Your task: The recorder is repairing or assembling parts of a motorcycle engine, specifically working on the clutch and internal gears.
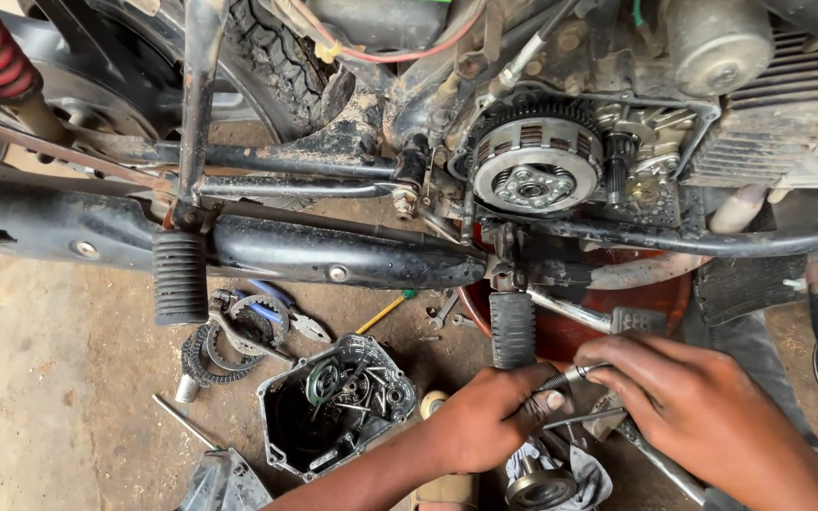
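My left hand (489,414) and my right hand (688,402) meet low in the view, under a motorcycle's open engine. Both pinch a small coil spring (560,379) between their fingertips. Just below the hands a round metal clutch part (540,488) lies on a grey rag (587,481). Above them the exposed clutch basket (534,170) shows its toothed rim and inner plate. A ribbed rubber footrest (512,327) hangs right above my left hand.
The removed clutch cover (333,405) lies open on the dirt floor at centre-left. Clutch friction plates (212,355), pliers (286,312), a screwdriver (385,310) and a thin rod (185,422) are scattered beside it. The black exhaust pipe (333,255), another footrest (180,276) and a red basin (608,312) crowd the area.
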